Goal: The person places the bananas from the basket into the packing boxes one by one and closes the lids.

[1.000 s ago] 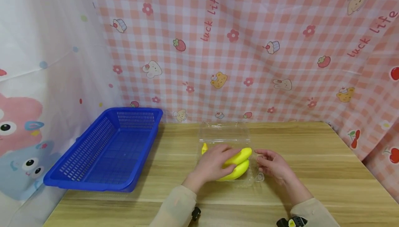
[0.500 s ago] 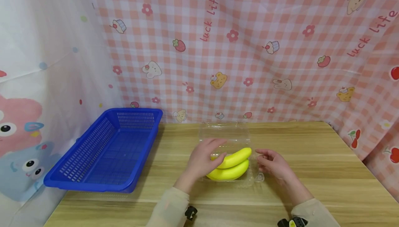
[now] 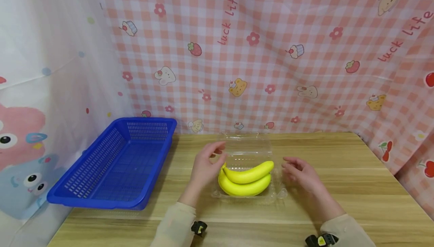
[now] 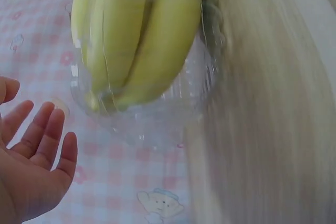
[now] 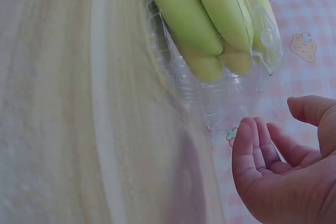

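Observation:
Yellow bananas (image 3: 245, 188) lie in a clear plastic clamshell box (image 3: 272, 196) whose hinged lid (image 3: 244, 141) is folded back toward the curtain. My left hand (image 3: 205, 168) hovers by the box's left side, near the banana stems; its fingers are loosely bent and hold nothing. On the other side, my right hand (image 3: 303, 173) is held just off the box's right edge, also with nothing in it. Both wrist views show gaps between the fingers and the box. The right wrist view shows several banana ends (image 5: 197, 38) through the plastic wall.
A blue plastic basket (image 3: 145, 186) with perforated sides stands on the left of the wooden table (image 3: 339, 202). Behind the table hangs a pink checked curtain (image 3: 251, 62), and a white one (image 3: 68, 89) covers the left side.
My left hand has let go of the bananas and moved left, clear of them, uncovering their stems. My right hand has shifted slightly right, away from the box. The bananas stay in the box.

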A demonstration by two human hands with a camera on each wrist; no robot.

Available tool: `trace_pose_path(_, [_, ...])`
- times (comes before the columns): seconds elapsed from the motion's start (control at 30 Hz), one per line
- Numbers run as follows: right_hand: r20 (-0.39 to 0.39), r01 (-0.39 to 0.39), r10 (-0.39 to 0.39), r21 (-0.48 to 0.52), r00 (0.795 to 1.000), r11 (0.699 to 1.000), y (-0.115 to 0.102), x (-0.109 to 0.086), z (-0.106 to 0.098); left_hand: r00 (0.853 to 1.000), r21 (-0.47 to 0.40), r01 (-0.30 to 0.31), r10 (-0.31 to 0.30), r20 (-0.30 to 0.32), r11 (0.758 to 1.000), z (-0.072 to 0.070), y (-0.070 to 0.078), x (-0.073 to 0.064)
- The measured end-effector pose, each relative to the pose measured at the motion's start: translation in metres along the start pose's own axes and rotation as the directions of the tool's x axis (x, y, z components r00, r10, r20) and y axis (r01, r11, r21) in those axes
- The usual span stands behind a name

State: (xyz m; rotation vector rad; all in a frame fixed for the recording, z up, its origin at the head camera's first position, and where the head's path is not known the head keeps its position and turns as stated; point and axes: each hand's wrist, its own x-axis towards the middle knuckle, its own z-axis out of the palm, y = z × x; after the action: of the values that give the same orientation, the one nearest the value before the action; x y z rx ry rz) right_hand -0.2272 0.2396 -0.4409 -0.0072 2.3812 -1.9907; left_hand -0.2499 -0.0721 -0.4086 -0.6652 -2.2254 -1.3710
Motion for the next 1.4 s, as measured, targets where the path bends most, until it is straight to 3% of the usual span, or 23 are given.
trace_pose_path(0.2, [0.001,0.029,-0.029,-0.033,1.000,0.999,-0.006,0.003,-0.002,0.987,-0.070,0.153,-0.155,-0.031,0.986,-0.008,-0.011,0.003])
trace_pose_path(0.43, [0.024,0.052,-0.051,-0.022,0.998,0.998,-0.013,0.010,-0.004,0.946,-0.133,0.316,-0.323,-0.035,0.939,-0.017,-0.022,0.007])
trace_pose_path(0.63, [0.027,0.056,-0.055,-0.012,0.998,0.998,-0.015,0.018,-0.006,0.894,-0.240,0.441,-0.447,0.032,0.865,-0.022,-0.029,0.011])
trace_pose_path(0.73, [0.038,0.039,-0.038,-0.017,0.999,0.999,-0.016,0.023,-0.007,0.860,-0.287,0.501,-0.507,0.060,0.816,-0.022,-0.033,0.013])
trace_pose_path(0.87, [0.058,0.014,-0.012,-0.033,0.998,0.999,-0.017,0.029,-0.008,0.804,-0.336,0.580,-0.588,0.090,0.742,-0.022,-0.038,0.017])
trace_pose_path(1.0, [0.066,-0.006,0.009,-0.047,0.998,0.999,-0.018,0.034,-0.007,0.762,-0.366,0.630,-0.637,0.119,0.685,-0.022,-0.042,0.022])
trace_pose_path(1.07, [0.064,-0.021,0.024,-0.037,0.998,0.999,-0.018,0.037,-0.007,0.748,-0.384,0.643,-0.650,0.131,0.663,-0.021,-0.045,0.024])
trace_pose_path(1.17, [0.068,-0.040,0.040,-0.014,0.997,0.999,-0.017,0.042,-0.006,0.733,-0.400,0.657,-0.665,0.143,0.639,-0.019,-0.050,0.026])
trace_pose_path(1.4, [0.100,-0.052,0.048,0.036,0.994,0.998,-0.019,0.049,-0.005,0.719,-0.407,0.679,-0.667,0.198,0.611,-0.016,-0.059,0.027])
